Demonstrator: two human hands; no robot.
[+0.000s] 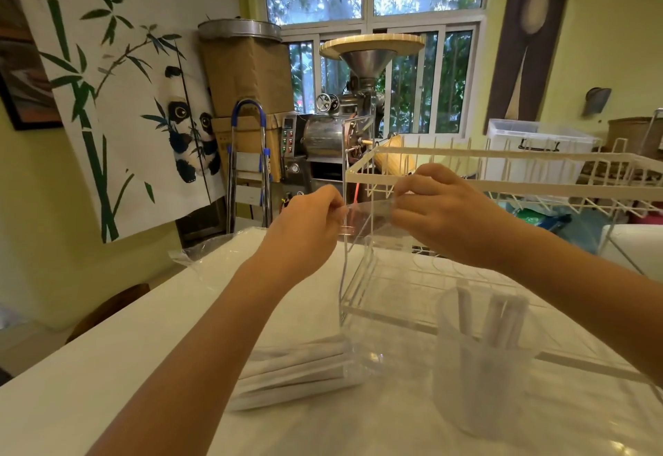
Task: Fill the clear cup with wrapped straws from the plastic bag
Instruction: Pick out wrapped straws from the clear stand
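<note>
Both hands pinch the plastic bag's top edge above the table.
A sharp tug by left hand and right hand on plastic bag could spill wrapped straws or topple the clear cup beside it.

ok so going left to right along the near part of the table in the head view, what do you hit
bundle of wrapped straws → clear plastic bag held up by the left hand and right hand → clear cup

head cam, single view | worn at head height, faces forward and down | wide-angle, close over worktop | hands near centre | windows behind
</note>
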